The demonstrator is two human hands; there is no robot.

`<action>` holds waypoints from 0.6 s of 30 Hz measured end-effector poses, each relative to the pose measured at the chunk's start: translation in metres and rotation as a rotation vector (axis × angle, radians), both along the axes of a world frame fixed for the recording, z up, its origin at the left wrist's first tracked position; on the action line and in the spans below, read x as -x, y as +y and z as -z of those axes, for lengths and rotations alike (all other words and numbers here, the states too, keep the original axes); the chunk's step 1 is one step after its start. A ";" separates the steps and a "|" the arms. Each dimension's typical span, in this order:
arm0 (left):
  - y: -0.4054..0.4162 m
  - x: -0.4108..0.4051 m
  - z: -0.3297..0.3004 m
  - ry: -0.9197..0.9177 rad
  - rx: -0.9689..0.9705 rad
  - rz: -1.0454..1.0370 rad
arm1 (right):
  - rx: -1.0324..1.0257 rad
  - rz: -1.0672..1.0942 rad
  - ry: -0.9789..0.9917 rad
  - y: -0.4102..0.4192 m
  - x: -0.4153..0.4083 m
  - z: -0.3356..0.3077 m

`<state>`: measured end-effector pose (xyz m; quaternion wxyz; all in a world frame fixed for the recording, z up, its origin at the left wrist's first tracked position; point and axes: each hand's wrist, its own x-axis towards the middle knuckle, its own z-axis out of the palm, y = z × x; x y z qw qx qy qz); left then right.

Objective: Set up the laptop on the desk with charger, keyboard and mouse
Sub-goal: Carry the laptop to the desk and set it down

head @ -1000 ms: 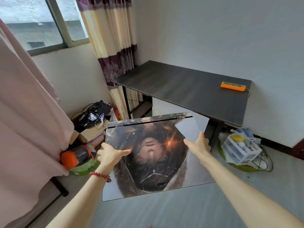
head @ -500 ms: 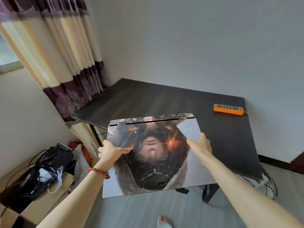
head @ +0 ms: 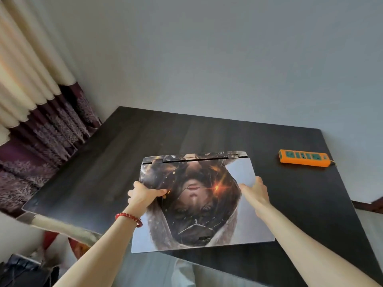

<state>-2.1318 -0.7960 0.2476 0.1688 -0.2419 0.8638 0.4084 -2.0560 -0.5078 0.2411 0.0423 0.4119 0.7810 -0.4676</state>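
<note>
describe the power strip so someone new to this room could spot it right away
Start at the dark desk in the corner. Look to its far right, near the wall, right of the closed laptop. The power strip lies flat there, the only bright orange thing on the desk, with greenish sockets.

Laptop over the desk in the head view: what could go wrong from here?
1. The closed laptop is held only at its side edges by the left hand and right hand; it could slip.
2. Its near edge overhangs the desk front; set down there, it might tip off.
</note>
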 end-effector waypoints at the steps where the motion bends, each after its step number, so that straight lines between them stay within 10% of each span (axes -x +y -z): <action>1: 0.002 0.015 0.003 -0.005 -0.005 0.013 | 0.007 0.016 -0.004 0.000 0.010 0.003; 18: 0.058 0.268 0.092 -0.183 -0.023 0.207 | 0.032 0.252 -0.150 0.025 0.193 0.079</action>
